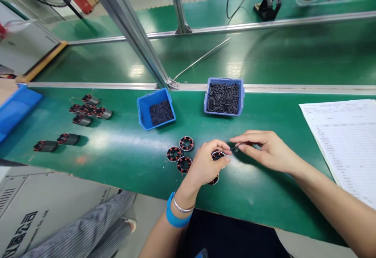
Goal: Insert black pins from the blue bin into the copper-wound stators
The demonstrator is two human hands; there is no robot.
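My left hand (207, 162) is closed round a ring-shaped motor part (218, 155) with a silver rim. Beneath that hand, another round part (214, 180) shows partly. Just to the left lie three more ring parts (174, 154) with copper-coloured windings, resting on the green table. My right hand (261, 148) is to the right of the held part, its thumb and forefinger pinched on something small and dark that I cannot make out. A blue bin (143, 111) and a purple-blue bin (207, 112), both holding small black pieces, stand beyond my hands.
Several cylindrical motor parts (81, 120) lie on the left of the table. A printed sheet (343, 140) is at the right. Metal frame bars (129, 23) rise behind the bins, near a thin rod (202, 57). A person's striped trouser leg (88, 230) shows at lower left.
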